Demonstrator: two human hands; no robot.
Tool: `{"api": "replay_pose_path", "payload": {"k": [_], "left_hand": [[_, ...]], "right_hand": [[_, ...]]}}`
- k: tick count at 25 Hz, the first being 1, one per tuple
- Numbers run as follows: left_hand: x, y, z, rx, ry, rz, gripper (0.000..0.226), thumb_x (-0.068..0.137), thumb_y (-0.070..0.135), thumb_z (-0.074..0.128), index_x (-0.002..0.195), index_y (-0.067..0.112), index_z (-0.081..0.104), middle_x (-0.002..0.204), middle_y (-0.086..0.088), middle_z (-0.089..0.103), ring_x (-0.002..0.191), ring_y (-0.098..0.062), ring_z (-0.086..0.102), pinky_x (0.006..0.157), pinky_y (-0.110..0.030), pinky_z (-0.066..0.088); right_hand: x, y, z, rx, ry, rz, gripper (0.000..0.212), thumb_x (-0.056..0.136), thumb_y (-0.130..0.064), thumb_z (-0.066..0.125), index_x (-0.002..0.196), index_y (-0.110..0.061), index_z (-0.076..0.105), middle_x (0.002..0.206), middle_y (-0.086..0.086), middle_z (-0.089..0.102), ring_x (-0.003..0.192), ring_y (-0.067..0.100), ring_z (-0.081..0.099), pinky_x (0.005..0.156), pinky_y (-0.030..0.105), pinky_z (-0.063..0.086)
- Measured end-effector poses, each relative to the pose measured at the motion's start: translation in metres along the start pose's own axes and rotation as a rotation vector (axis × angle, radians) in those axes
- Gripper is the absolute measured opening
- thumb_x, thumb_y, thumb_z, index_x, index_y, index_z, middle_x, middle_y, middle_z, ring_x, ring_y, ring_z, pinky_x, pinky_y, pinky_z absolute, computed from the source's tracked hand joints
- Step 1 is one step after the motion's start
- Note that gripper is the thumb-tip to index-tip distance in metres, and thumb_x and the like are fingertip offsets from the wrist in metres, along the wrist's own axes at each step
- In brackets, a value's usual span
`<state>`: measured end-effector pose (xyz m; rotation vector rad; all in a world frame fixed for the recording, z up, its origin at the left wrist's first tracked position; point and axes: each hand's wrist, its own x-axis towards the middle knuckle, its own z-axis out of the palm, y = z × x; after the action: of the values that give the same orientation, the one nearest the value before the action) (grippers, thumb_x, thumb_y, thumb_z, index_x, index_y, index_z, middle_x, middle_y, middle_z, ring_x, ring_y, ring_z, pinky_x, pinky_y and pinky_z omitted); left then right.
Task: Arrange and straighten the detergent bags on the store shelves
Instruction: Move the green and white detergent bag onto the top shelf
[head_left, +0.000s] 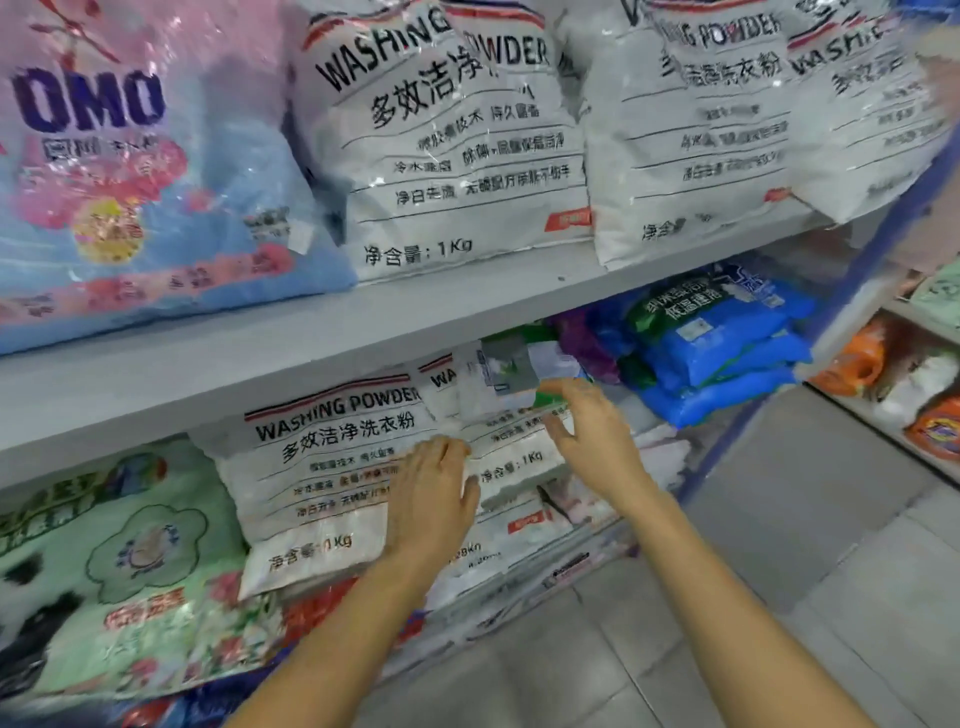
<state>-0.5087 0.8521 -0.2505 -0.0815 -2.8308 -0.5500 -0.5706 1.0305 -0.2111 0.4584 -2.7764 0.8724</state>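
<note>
Grey tiled floor (779, 545) fills the lower right. Over at the right edge, orange packages (935, 428) sit on a neighbouring rack (878, 434).

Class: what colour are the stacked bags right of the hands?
The stacked bags are blue; head view.
</note>
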Motion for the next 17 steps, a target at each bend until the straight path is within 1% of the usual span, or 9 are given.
{"api": "replay_pose_path", "payload": {"k": [2,4,6,8,10,12,13,15,17], "left_hand": [[0.018,0.004,0.025,0.049,0.027,-0.02,0.034,0.083,0.022,0.063,0.113,0.008,0.057,0.114,-0.011,0.059,0.106,-0.03,0.056,0.085,-0.038,0.047],[0.031,0.002,0.05,0.072,0.024,-0.088,0.046,0.085,0.031,0.058,0.121,0.004,0.051,0.123,-0.018,0.056,0.112,-0.036,0.054,0.091,-0.043,0.047],[0.038,0.0,0.073,0.1,-0.016,-0.168,0.061,0.087,0.047,0.041,0.131,0.004,0.043,0.136,-0.021,0.047,0.124,-0.038,0.046,0.102,-0.047,0.038],[0.038,-0.005,0.092,0.142,-0.034,-0.189,0.069,0.088,0.055,0.03,0.139,0.007,0.036,0.145,-0.021,0.036,0.133,-0.039,0.036,0.108,-0.05,0.022],[0.036,-0.009,0.103,0.157,-0.04,-0.195,0.072,0.091,0.06,0.018,0.143,0.011,0.03,0.151,-0.018,0.027,0.138,-0.037,0.026,0.11,-0.048,0.011],[0.035,-0.012,0.106,0.151,-0.028,-0.193,0.072,0.091,0.061,0.011,0.142,0.013,0.028,0.153,-0.016,0.022,0.141,-0.035,0.021,0.112,-0.045,0.008],[0.034,-0.013,0.106,0.148,-0.017,-0.191,0.072,0.091,0.062,0.01,0.142,0.014,0.026,0.153,-0.014,0.02,0.141,-0.033,0.019,0.113,-0.045,0.007],[0.034,-0.012,0.107,0.129,-0.003,-0.191,0.072,0.091,0.063,0.009,0.144,0.017,0.022,0.155,-0.011,0.017,0.143,-0.031,0.015,0.114,-0.045,0.007],[0.034,-0.012,0.108,0.108,-0.006,-0.2,0.071,0.09,0.063,0.009,0.145,0.019,0.019,0.155,-0.01,0.016,0.143,-0.03,0.014,0.114,-0.045,0.007]], "right_hand": [[0.023,0.023,0.016,-0.07,-0.063,-0.03,0.04,0.085,-0.018,0.062,0.122,-0.005,0.054,0.124,0.015,0.055,0.116,0.033,0.049,0.095,0.037,0.038],[0.044,0.041,0.036,-0.15,-0.114,-0.073,0.057,0.08,-0.036,0.064,0.126,-0.005,0.053,0.131,0.018,0.052,0.121,0.035,0.046,0.101,0.04,0.039],[0.059,0.054,0.058,-0.205,-0.11,-0.133,0.072,0.074,-0.054,0.054,0.129,-0.007,0.052,0.133,0.02,0.051,0.125,0.037,0.046,0.104,0.049,0.037],[0.068,0.061,0.074,-0.246,-0.049,-0.171,0.079,0.068,-0.06,0.05,0.128,-0.009,0.054,0.134,0.02,0.051,0.126,0.038,0.046,0.102,0.057,0.033],[0.074,0.067,0.083,-0.265,0.028,-0.216,0.073,0.067,-0.054,0.058,0.126,-0.011,0.057,0.135,0.017,0.052,0.127,0.037,0.045,0.103,0.063,0.028],[0.076,0.071,0.09,-0.261,0.094,-0.235,0.064,0.064,-0.031,0.073,0.124,-0.013,0.06,0.133,0.015,0.054,0.126,0.037,0.047,0.102,0.065,0.026],[0.077,0.07,0.091,-0.239,0.122,-0.221,0.061,0.063,-0.019,0.074,0.122,-0.013,0.061,0.13,0.014,0.057,0.124,0.036,0.049,0.101,0.065,0.028],[0.079,0.067,0.088,-0.146,0.181,-0.175,0.048,0.07,-0.01,0.06,0.117,-0.015,0.065,0.126,0.011,0.061,0.12,0.033,0.053,0.101,0.064,0.033],[0.076,0.066,0.081,-0.02,0.222,-0.144,0.048,0.074,-0.014,0.041,0.117,-0.017,0.064,0.124,0.007,0.062,0.12,0.03,0.054,0.101,0.061,0.034]]}}
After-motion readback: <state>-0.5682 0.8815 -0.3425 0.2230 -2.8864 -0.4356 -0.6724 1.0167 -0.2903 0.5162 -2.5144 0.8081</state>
